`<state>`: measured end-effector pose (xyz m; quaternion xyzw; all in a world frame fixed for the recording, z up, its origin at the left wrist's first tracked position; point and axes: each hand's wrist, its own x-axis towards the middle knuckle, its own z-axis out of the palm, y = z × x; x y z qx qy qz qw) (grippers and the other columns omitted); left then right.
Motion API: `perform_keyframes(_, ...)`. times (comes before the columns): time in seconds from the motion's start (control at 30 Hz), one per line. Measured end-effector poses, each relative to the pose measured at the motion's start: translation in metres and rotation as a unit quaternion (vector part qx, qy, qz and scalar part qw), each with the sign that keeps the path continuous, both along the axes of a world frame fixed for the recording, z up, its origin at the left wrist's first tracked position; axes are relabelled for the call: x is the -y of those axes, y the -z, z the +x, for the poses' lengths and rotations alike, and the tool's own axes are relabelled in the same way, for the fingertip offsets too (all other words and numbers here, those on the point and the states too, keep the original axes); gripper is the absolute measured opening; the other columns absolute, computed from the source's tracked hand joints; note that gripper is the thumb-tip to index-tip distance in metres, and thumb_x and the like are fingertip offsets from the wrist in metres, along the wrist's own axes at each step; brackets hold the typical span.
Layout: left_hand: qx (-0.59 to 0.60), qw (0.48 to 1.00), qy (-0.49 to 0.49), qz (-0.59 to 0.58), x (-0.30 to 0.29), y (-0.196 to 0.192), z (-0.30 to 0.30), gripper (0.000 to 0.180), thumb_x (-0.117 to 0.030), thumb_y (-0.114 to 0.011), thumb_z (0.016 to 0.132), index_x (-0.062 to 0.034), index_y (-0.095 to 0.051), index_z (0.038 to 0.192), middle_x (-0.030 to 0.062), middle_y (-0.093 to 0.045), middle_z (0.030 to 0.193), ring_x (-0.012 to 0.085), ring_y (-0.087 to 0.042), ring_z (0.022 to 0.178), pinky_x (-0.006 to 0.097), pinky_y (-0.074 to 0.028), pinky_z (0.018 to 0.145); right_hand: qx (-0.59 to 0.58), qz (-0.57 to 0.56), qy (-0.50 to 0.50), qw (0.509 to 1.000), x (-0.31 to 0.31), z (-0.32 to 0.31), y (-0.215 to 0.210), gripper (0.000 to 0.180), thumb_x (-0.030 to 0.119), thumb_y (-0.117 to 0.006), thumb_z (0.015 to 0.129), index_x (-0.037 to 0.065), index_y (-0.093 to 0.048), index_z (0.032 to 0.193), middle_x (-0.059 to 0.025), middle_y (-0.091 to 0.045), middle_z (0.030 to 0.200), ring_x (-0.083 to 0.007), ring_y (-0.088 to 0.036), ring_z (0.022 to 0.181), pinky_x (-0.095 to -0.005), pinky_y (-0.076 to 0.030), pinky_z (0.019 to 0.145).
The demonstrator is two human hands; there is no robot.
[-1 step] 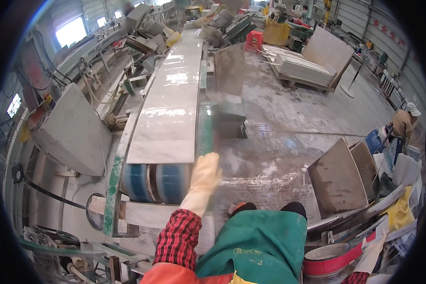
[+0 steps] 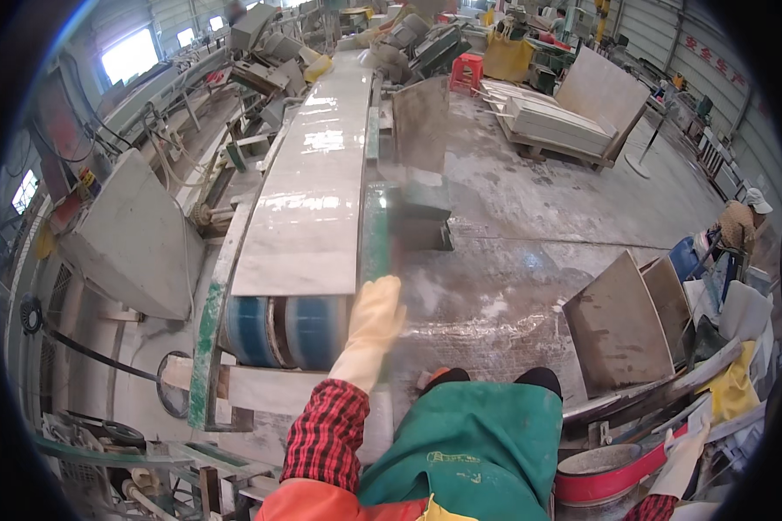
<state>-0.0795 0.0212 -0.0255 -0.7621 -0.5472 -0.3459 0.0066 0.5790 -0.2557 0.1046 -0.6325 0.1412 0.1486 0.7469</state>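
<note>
My left hand (image 2: 376,311), in a cream rubber glove below a red-and-black checked sleeve, lies over the green side rail (image 2: 377,234) of a conveyor, its fingers bent onto it. Beside it, a long, shiny, pale stone slab (image 2: 308,200) lies along the conveyor, its near edge just past a blue roller (image 2: 313,333). At the lower right, my right hand (image 2: 685,456), gloved alike, is by pale strips and a round tub with a red band (image 2: 613,482). Its fingers are too unclear to read.
Brown boards (image 2: 619,326) lean at the right, near a person in a white cap (image 2: 738,221). A pallet of pale slabs (image 2: 556,122) and a red stool (image 2: 467,72) stand farther back. Left of the conveyor leans a grey slab (image 2: 135,239). Motors (image 2: 400,39) flank the conveyor's far end.
</note>
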Motion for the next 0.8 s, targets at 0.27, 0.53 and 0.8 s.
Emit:
perform_keyframes(0.27,0.183,0.977,-0.008,-0.113,0.001,0.006,0.017,0.046,-0.018,-0.062,0.087,0.0004,-0.052,0.128,0.0202,-0.057,0.128,0.0354,-0.052,0.120,0.040,-0.039,0.105,0.213,-0.143,-0.413,0.874,-0.128,-0.119,-0.006,0.074,0.008,-0.070,0.068,0.016,-0.051,0.138,-0.0030,-0.064,0.110,-0.0154,-0.061,0.092,-0.0312,-0.048,0.080)
perform_keyframes(0.53,0.759,0.508,0.135,-0.384,0.043,-0.077,0.080,0.054,-0.031,-0.059,0.095,-0.0006,-0.043,0.137,0.0179,-0.049,0.138,0.0302,-0.052,0.124,0.043,-0.043,0.105,0.535,0.046,-0.699,0.473,-0.261,-0.300,0.010,0.072,0.013,-0.080,0.057,0.011,-0.060,0.127,-0.0146,-0.050,0.138,-0.0286,-0.053,0.120,-0.0373,-0.048,0.099)
perform_keyframes(0.8,0.874,0.464,0.043,-0.137,0.085,-0.077,-0.015,0.036,-0.010,-0.040,0.100,-0.0012,-0.037,0.135,0.0229,-0.051,0.127,0.0356,-0.056,0.114,0.050,-0.053,0.096,0.781,0.081,-0.617,0.064,-0.257,-0.500,-0.033,0.060,0.024,-0.079,0.063,0.017,-0.057,0.118,-0.0077,-0.050,0.129,-0.0283,-0.050,0.114,-0.0380,-0.046,0.092)
